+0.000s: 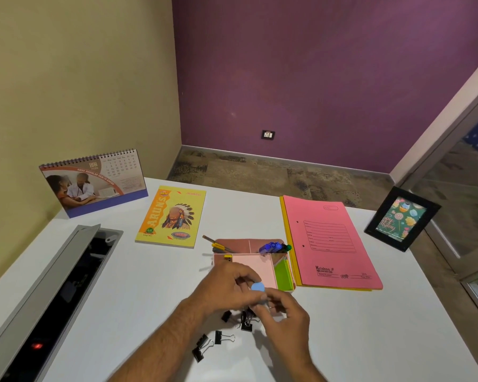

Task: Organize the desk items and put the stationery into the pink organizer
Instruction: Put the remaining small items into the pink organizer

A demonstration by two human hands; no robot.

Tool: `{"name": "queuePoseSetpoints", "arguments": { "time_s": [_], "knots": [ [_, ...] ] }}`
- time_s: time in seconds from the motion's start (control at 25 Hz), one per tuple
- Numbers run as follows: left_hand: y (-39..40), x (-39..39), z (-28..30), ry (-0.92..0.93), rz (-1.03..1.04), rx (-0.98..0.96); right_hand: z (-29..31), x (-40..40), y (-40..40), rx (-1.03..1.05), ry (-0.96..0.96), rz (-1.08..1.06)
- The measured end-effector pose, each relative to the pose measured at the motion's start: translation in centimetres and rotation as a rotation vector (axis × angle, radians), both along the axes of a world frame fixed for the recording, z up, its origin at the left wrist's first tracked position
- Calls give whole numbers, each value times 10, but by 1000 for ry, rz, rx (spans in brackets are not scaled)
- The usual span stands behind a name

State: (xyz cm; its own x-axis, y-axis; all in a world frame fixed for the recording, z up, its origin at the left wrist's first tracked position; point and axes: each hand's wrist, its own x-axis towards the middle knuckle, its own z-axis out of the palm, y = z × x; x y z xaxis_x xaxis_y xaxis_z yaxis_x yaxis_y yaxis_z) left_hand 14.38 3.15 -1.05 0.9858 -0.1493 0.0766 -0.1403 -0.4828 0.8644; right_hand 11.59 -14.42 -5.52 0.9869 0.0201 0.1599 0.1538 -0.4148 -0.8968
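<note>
White desk (pixel 342 340): blue disc (pixel 257 287) pinched between both hands, touching pink organizer (pixel 255 264).

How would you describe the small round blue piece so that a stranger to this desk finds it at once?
Start at the white desk and find the pink organizer near its middle. Just in front of it the left hand and right hand meet. Between their fingertips sits the small round blue piece, the only pale blue disc there, unlike the black binder clips below.
</note>
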Motion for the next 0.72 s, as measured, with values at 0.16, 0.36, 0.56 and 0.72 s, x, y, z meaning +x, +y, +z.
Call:
{"name": "queuePoseSetpoints", "arguments": {
  "time_s": [0.16,0.36,0.56,0.72],
  "knots": [
    [16,6,5,-139,56,13,-20,-6,-15,-130,-117,-34],
    [38,14,12,-241,107,91,-79,-17,-62,-614,-110,-35],
    [41,9,-2,-210,133,161,-124,-28,-87,-919,86,24],
    [44,8,-8,-207,147,170,-134,-24,-89,-957,71,33]
  ]
}}
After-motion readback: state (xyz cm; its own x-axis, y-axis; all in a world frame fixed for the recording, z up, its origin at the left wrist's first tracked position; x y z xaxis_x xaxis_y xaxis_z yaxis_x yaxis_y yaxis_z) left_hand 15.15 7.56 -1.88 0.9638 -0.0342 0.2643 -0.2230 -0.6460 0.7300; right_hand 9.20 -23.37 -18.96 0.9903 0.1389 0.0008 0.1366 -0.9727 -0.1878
